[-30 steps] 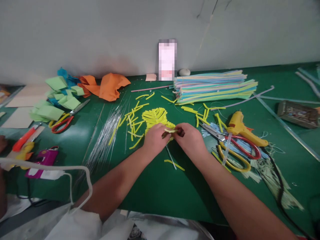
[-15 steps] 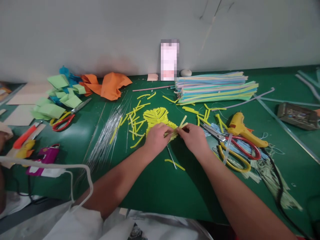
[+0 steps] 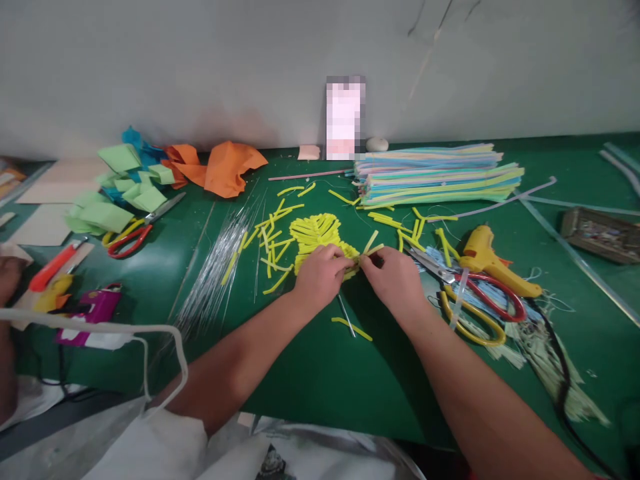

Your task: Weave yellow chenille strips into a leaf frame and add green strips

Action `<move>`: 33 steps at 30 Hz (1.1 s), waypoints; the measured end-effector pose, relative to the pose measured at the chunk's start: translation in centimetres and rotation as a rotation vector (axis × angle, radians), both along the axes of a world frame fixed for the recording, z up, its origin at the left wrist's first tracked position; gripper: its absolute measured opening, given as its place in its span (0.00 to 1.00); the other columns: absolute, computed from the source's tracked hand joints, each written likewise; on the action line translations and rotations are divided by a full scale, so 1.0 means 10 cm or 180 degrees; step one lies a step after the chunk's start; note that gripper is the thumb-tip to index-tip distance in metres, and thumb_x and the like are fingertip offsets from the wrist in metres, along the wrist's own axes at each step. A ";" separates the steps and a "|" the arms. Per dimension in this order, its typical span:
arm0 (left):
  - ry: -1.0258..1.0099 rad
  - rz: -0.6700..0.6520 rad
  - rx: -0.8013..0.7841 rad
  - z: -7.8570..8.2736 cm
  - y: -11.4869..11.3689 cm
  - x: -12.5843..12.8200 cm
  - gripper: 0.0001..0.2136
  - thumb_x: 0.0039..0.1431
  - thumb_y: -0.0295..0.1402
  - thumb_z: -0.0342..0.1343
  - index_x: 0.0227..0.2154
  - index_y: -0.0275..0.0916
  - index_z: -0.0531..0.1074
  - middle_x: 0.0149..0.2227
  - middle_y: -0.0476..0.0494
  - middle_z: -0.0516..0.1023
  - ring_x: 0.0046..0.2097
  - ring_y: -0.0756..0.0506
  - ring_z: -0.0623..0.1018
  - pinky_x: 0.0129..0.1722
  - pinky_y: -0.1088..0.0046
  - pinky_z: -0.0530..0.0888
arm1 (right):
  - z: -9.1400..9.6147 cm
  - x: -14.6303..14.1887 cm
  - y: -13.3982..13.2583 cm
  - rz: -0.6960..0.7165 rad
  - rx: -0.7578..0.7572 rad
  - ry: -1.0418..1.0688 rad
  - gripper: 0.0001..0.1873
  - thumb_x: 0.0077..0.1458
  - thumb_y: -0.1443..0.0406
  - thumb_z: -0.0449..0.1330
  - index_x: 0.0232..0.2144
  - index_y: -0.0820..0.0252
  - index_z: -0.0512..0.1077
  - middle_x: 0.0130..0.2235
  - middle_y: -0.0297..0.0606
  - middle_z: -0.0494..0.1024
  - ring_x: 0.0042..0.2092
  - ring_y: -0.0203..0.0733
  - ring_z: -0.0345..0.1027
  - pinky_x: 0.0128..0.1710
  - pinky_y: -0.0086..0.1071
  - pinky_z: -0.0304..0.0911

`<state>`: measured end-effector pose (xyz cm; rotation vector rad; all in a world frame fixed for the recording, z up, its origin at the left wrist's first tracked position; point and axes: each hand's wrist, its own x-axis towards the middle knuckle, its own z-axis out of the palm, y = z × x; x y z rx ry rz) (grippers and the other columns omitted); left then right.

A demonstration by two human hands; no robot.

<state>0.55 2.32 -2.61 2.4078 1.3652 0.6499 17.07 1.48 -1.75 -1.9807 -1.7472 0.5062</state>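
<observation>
Short yellow strips (image 3: 371, 241), bunched, tilted

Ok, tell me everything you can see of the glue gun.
The glue gun is yellow plastic with an orange part near its middle. It lies on its side on the green table, right of the right hand and left hand, touched by neither. Its handle points lower right, where a black cord trails off. The scissors lie just beside it; contact is unclear.
</observation>
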 end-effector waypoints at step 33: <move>0.0012 0.0116 -0.0008 0.02 0.01 0.04 0.07 0.61 0.36 0.55 0.35 0.41 0.76 0.38 0.44 0.79 0.42 0.44 0.76 0.43 0.66 0.72 | 0.98 0.12 -0.26 -0.0718 0.2310 0.3888 0.09 0.46 0.71 0.58 0.32 0.60 0.74 0.27 0.33 0.73 0.24 0.34 0.63 0.23 0.32 0.58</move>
